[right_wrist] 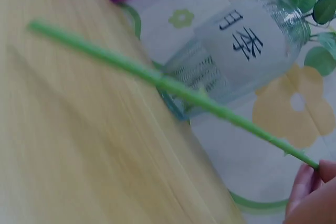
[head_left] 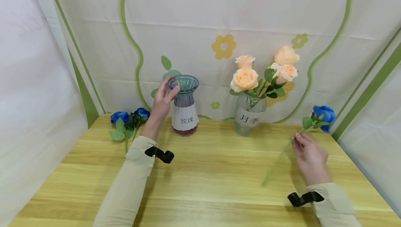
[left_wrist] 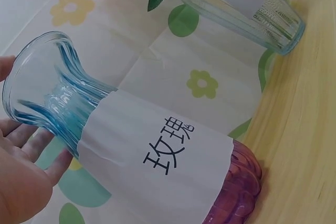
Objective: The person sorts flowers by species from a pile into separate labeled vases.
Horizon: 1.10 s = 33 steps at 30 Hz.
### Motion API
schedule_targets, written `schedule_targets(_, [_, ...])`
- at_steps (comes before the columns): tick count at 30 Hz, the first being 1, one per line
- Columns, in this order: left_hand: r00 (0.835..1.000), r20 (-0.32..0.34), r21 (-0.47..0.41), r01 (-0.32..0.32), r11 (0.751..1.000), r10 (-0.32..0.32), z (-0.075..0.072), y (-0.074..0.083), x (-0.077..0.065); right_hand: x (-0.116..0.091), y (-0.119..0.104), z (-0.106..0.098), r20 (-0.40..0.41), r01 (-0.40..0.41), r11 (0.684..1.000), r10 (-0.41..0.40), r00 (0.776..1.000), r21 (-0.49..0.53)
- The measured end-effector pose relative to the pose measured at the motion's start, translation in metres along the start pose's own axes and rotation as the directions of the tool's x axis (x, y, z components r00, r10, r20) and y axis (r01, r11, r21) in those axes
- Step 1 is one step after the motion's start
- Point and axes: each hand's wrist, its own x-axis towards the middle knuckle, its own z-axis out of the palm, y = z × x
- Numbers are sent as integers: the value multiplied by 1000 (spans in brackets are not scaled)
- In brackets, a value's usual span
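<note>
My left hand (head_left: 163, 96) is at the flared top of a blue-to-purple glass vase (head_left: 185, 100), thumb at the rim and fingers along its neck. This vase stands upright and wears a white paper label (left_wrist: 163, 156) with black characters. Over the right side of the table, my right hand (head_left: 310, 155) pinches the green stem (right_wrist: 205, 102) of a blue rose (head_left: 324, 115) just below its leaves. The bloom points up and away to the right, while the bare stem end slants down toward the middle of the table.
A clear ribbed vase (head_left: 241, 129) holding several peach roses (head_left: 245, 79) stands right of centre near the back edge. More blue roses (head_left: 120, 117) lie on the wooden table (head_left: 206, 185) at the left, partly behind my left forearm. A printed cloth (head_left: 194, 28) hangs behind.
</note>
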Motion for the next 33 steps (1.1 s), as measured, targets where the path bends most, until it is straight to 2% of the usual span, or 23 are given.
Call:
schedule_targets(3, [1000, 0, 7, 4, 1000, -4, 1, -2, 0, -2, 6, 7, -40, -16, 992, 21, 999, 124])
schedule_targets(5, [1000, 2, 13, 11, 1000, -11, 1, -2, 0, -3, 9, 12, -39, -30, 981, 38, 999, 190])
schedule_targets(9, [1000, -3, 18, 25, 1000, -25, 0, -1, -1, -7, 17, 24, -28, -30, 964, 38, 999, 265])
schedule_targets(19, [999, -28, 31, 18, 999, -17, -6, 3, -2, -21, 46, 59, -10, 59, 932, -60, 998, 358])
schedule_targets(33, [999, -36, 19, 11, 1000, -11, 0, -1, 0, -40, 65, 90, 59, 85, 914, -118, 991, 397])
